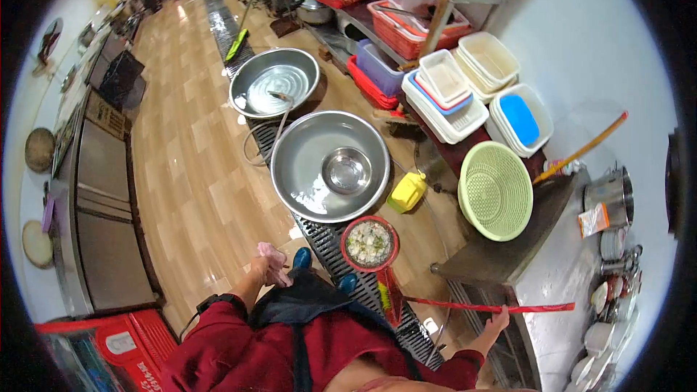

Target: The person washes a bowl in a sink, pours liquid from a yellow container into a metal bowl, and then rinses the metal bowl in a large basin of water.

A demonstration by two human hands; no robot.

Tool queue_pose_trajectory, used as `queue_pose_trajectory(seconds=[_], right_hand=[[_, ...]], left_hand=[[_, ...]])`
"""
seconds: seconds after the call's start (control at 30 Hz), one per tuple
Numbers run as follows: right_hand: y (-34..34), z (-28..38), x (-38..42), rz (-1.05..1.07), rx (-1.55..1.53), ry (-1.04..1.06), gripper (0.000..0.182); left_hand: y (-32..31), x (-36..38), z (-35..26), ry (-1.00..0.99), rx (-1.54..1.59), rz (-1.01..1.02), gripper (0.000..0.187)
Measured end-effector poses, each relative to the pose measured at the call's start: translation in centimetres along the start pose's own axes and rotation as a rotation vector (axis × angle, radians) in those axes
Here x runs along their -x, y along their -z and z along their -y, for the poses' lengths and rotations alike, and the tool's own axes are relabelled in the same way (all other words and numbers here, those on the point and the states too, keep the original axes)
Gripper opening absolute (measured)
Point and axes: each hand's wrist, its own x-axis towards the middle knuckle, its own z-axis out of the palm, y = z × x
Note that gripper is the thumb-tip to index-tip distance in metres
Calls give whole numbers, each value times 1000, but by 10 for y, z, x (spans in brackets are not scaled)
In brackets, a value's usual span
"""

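Observation:
My left hand [259,268] is closed around a crumpled pink cloth [273,264], held in front of my dark apron. On the other side, my right hand [496,323] grips the long red handle of a broom [465,305]. Its red head with yellow-green bristles lies over the floor drain, near my feet. Just beyond the broom head stands a red bucket [370,243] with pale, wet-looking bits inside. Farther out, a large metal basin [301,152] holds water and a smaller steel bowl [346,170].
Another metal basin [274,81] has a hose in it. A yellow jug [408,192] stands on the floor. A green colander [496,190] rests at the counter's end, by stacked plastic baskets [444,101]. The drain grate [327,243] crosses the tiled floor. Cabinets [105,225] line the left.

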Motion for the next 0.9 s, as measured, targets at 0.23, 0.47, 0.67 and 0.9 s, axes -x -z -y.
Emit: queue_pose_trajectory(seconds=[0.23, 0.47, 0.67, 0.9], right_hand=[[-1, -49, 82, 355, -338, 420, 11], [-16, -83, 218, 110, -277, 478, 22], [-89, -86, 342, 70, -120, 619, 35], [-185, -87, 468, 583, -27, 629, 36]], left_hand=[[38, 10, 19, -78, -242, 17, 10], [92, -12, 26, -76, -251, 7, 17], [214, -55, 5, 25, 53, -17, 19], [386, -194, 81, 118, 283, -355, 33]])
